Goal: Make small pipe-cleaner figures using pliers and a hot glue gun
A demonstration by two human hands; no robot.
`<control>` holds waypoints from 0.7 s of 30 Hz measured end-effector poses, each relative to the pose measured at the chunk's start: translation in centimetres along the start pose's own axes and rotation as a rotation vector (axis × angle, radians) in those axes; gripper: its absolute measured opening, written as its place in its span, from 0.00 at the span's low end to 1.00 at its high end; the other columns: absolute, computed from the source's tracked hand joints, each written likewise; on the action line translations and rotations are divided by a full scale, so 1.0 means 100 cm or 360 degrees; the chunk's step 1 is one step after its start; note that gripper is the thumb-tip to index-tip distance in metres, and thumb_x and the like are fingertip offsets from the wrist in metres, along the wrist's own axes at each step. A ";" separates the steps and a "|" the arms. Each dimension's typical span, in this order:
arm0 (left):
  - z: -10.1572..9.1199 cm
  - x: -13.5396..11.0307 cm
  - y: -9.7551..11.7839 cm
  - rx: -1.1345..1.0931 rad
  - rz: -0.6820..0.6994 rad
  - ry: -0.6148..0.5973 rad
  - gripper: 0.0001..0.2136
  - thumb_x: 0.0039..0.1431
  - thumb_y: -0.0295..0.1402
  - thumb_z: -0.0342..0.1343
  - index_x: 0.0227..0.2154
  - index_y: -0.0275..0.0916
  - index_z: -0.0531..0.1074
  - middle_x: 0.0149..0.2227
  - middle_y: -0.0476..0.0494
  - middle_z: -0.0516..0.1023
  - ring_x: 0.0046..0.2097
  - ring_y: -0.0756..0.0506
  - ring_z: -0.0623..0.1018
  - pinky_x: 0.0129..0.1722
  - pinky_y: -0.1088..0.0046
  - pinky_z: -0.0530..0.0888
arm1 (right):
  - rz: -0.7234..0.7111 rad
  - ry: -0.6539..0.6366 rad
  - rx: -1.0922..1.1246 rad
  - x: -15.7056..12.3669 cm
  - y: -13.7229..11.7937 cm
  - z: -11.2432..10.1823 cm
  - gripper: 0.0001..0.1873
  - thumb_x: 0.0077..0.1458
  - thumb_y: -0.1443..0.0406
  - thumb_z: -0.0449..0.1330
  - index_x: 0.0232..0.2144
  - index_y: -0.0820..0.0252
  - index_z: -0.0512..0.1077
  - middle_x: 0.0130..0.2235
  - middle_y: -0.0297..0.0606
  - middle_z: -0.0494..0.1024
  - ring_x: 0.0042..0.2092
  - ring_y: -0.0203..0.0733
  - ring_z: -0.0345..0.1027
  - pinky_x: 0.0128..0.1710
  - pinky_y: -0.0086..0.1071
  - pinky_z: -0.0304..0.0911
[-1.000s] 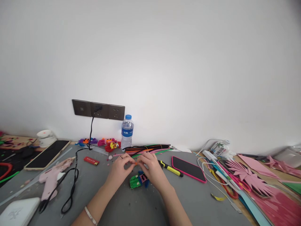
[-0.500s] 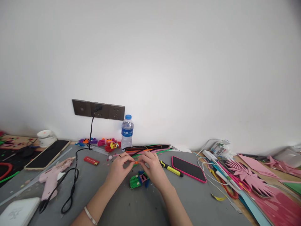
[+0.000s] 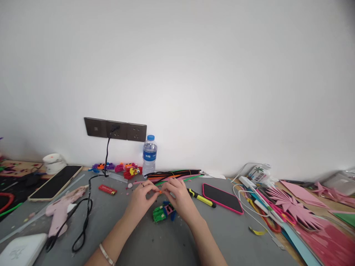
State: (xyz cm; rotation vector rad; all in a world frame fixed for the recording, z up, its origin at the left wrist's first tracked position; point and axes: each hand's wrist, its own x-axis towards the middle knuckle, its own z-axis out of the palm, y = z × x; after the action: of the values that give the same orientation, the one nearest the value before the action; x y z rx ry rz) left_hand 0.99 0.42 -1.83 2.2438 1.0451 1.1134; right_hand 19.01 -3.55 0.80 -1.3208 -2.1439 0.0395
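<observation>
hardly anything moves since half a second ago: left hand [image 3: 141, 197] and right hand [image 3: 179, 195] stay put, orange bit [image 3: 160, 192] shows a little less between the fingertips, view shifts slightly. grip is narrow, both hands pinching the orange bit. it sits right in the pinch, neither hand nearer; visible sliver bridges left to right, but fingers hide the rest, so can't tell its full long axis or where it points. green-and-blue craft piece [image 3: 161, 213] lies on gray tabletop [image 3: 158, 245], wearer's side of the grip, closer to the right hand, not held. long axis runs roughly side to side, green end pointing left, blue end toward the right hand. pipe cleaner bundle [image 3: 180, 173] lies beyond the grip, yellow-and-black tool [image 3: 204, 201] right of it.
</observation>
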 end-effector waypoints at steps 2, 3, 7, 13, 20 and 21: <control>-0.001 0.000 0.001 0.0001 0.0003 -0.0005 0.05 0.59 0.27 0.53 0.29 0.41 0.72 0.32 0.48 0.75 0.36 0.46 0.77 0.35 0.72 0.71 | -0.0010 -0.0003 -0.0019 0.000 0.000 0.001 0.08 0.65 0.69 0.52 0.34 0.56 0.69 0.33 0.35 0.71 0.37 0.41 0.62 0.38 0.33 0.52; -0.001 0.000 0.001 0.0000 0.0005 -0.0010 0.05 0.59 0.27 0.53 0.29 0.41 0.72 0.32 0.48 0.75 0.36 0.46 0.77 0.35 0.72 0.71 | -0.0017 -0.0006 -0.0029 0.000 0.000 0.001 0.08 0.65 0.69 0.52 0.33 0.56 0.68 0.34 0.35 0.71 0.37 0.41 0.62 0.38 0.33 0.51; -0.001 0.000 0.001 0.0004 0.0006 -0.0018 0.05 0.58 0.26 0.54 0.29 0.41 0.72 0.32 0.48 0.75 0.36 0.46 0.77 0.36 0.72 0.71 | -0.0045 -0.0001 -0.0052 0.001 0.000 0.002 0.09 0.65 0.69 0.52 0.33 0.57 0.69 0.33 0.35 0.71 0.37 0.41 0.62 0.39 0.33 0.51; 0.001 0.000 -0.001 0.0016 0.0019 0.0003 0.05 0.58 0.25 0.54 0.29 0.41 0.72 0.32 0.48 0.75 0.36 0.46 0.77 0.36 0.72 0.71 | -0.0055 0.0014 -0.0040 0.002 -0.001 0.002 0.09 0.65 0.70 0.51 0.33 0.57 0.68 0.33 0.35 0.71 0.37 0.41 0.62 0.39 0.33 0.51; 0.000 0.000 0.001 0.0007 0.0050 0.0030 0.05 0.58 0.26 0.53 0.29 0.41 0.72 0.32 0.48 0.75 0.37 0.46 0.77 0.35 0.72 0.71 | -0.0031 0.0045 0.0031 0.002 -0.004 -0.001 0.07 0.63 0.71 0.54 0.32 0.57 0.67 0.34 0.34 0.71 0.37 0.41 0.61 0.39 0.34 0.51; 0.000 0.000 0.001 0.0006 0.0053 0.0035 0.05 0.59 0.27 0.53 0.29 0.41 0.72 0.32 0.48 0.75 0.37 0.46 0.77 0.35 0.72 0.71 | -0.0028 0.0053 0.0042 0.002 -0.004 -0.001 0.07 0.63 0.72 0.54 0.32 0.57 0.67 0.34 0.34 0.71 0.37 0.41 0.62 0.39 0.34 0.51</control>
State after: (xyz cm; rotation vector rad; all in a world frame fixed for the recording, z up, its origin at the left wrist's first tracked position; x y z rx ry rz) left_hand 1.05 0.33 -1.74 2.2645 1.0232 1.1534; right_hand 18.67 -3.58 1.11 -1.2791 -2.1200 0.0384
